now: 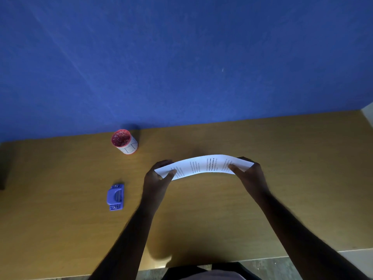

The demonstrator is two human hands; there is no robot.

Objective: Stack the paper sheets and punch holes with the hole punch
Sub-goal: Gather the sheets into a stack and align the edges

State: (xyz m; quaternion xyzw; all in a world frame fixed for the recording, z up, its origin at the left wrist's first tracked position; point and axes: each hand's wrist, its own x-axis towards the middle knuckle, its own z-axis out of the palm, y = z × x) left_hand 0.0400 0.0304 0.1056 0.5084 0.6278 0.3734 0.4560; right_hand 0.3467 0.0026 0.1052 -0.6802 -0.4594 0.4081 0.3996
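Observation:
White printed paper sheets (203,165) hang above the middle of the wooden table (201,209), held on edge and bowed upward in the middle. My left hand (156,178) pinches their left end, thumb on the near face. My right hand (249,174) pinches the right end the same way. A small blue hole punch (115,197) lies flat on the table, to the left of my left hand and apart from it. How many sheets are in the stack cannot be told.
A red-rimmed white cup (124,141) filled with small bits stands at the back left, against the blue wall (181,57). The table's front edge (201,266) runs just in front of my body. A dark object sits at the far left edge.

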